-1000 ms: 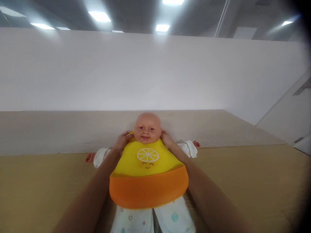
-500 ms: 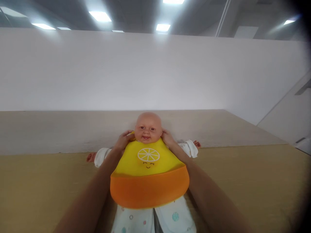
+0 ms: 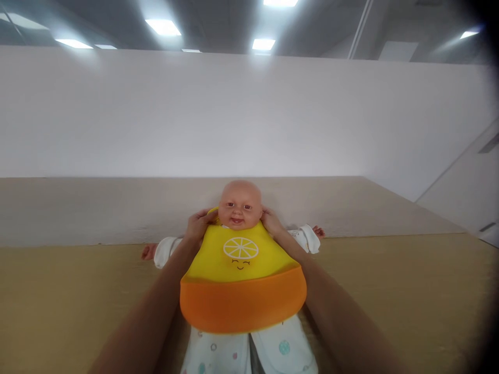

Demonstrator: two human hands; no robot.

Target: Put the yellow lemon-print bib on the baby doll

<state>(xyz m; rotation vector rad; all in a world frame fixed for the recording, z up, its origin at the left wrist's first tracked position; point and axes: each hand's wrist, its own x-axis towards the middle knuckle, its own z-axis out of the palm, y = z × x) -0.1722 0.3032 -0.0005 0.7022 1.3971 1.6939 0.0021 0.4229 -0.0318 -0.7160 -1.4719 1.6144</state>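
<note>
I'm judging this step as fitting the yellow bib [image 3: 241, 278] around the doll [image 3: 240, 193], both lying at lower centre; the next move is calling for joining the bib's ends behind the neck. The left hand [image 3: 199, 224] is pinching its upper edge in the fingers; the right hand [image 3: 273, 222] is hiding its fingers behind the doll, so I can't tell their state. A wood-toned desk [image 3: 390, 296] is filling the lower frame, a white wall [image 3: 249, 114] standing behind, ceiling lights [image 3: 163, 27] glaring above.

Baby doll [image 3: 240, 212] with yellow bib [image 3: 241, 274] over its chest.
About the bald head [image 3: 240, 189]: left hand [image 3: 200, 224] at 8 o'clock, gripping the bib's upper edge; right hand [image 3: 272, 223] at 4, fingertips hidden; orange catch pocket [image 3: 243, 304] at 6.
</note>
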